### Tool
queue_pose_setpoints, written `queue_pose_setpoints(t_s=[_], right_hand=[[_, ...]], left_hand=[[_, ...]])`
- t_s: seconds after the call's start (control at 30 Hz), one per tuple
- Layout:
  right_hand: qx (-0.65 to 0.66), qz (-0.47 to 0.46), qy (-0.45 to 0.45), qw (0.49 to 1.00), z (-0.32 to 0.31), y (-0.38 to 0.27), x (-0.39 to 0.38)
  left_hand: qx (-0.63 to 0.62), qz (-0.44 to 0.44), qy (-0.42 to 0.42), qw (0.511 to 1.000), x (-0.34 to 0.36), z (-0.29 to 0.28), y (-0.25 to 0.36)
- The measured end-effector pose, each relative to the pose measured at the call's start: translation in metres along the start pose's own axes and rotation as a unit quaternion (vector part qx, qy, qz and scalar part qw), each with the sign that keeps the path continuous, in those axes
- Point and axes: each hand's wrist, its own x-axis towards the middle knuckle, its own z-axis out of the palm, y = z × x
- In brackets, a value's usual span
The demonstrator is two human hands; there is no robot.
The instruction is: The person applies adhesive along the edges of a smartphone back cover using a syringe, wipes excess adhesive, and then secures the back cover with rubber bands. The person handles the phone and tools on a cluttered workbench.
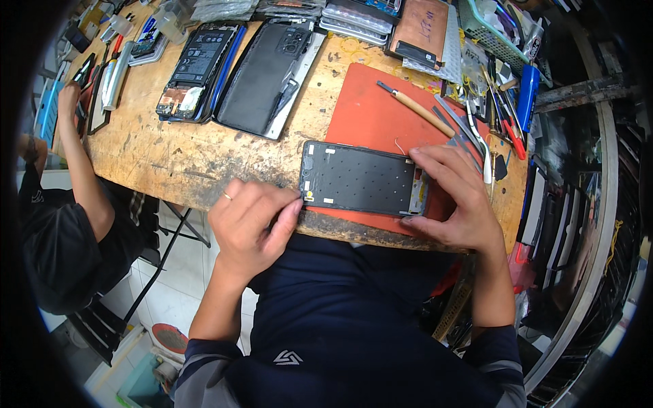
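Observation:
A black phone frame (364,178) lies flat, partly over the red mat (357,102), near the table's front edge. Small white pads sit at its left end, and rows of small dark dots mark its middle. My left hand (250,221) is closed, thumb and index finger pinching at the frame's lower left corner. Around the frame's right end curves my right hand (457,197), its fingers on the far edge and its thumb on the near one.
On the wooden table (146,146) lie an opened phone (197,61) and a black phone back (262,81). A wooden-handled tool (415,109), tweezers (477,136) and a blue marker (527,98) are at the right. Another person's arm (85,163) rests at the far left.

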Motion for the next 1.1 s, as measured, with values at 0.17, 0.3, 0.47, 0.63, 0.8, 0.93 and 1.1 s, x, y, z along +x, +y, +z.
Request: queue_pose_setpoints(t_s=[0.17, 0.3, 0.47, 0.63, 0.8, 0.93, 1.1], right_hand=[[-0.009, 0.002, -0.001, 1.000, -0.001, -0.001, 0.000], [-0.013, -0.001, -0.002, 1.000, -0.001, -0.002, 0.001], [0.008, 0.006, 0.001, 1.000, -0.001, -0.003, 0.001], [0.007, 0.008, -0.005, 1.000, -0.002, -0.003, 0.002], [0.005, 0.009, -0.015, 1.000, -0.004, -0.004, 0.005], [-0.004, 0.009, -0.022, 1.000, -0.004, -0.006, 0.005], [-0.002, 0.012, -0.019, 1.000, -0.004, -0.006, 0.003]], left_hand=[[0.084, -0.011, -0.035, 0.996, 0.020, -0.009, -0.004], [0.097, 0.018, -0.116, 0.988, 0.033, -0.015, -0.009], [0.080, 0.027, -0.171, 0.982, 0.042, -0.018, -0.014], [0.117, 0.054, -0.193, 0.973, 0.048, -0.022, -0.016], [0.123, 0.055, -0.202, 0.970, 0.052, -0.023, -0.015], [0.119, 0.054, -0.200, 0.971, 0.052, -0.022, -0.016], [0.087, 0.080, -0.149, 0.982, 0.046, -0.020, -0.018]])
